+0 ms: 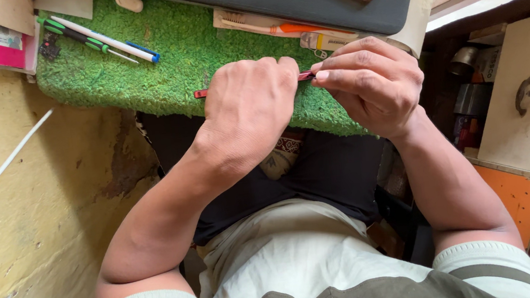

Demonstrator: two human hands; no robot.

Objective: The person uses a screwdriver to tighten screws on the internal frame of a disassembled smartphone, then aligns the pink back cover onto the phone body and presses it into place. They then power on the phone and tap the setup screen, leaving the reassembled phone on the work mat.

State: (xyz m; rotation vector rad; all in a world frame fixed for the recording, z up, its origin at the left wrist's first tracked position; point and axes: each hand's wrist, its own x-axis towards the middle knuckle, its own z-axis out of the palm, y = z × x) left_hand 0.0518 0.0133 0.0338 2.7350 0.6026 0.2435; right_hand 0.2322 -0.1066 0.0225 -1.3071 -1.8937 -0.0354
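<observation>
Red slim tool (201,93) pinched between left hand (249,108) and right hand (372,83) over green mat (172,54).

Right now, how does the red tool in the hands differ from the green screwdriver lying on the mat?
The red tool is gripped by both the left hand and the right hand, mostly hidden; the green screwdriver lies untouched, fully visible. The red tool sits level at the near edge of the green mat; the green screwdriver slants at the far corner. Both are slim.

fuzzy green mat (191,59), glossy red tool (201,93)
</observation>
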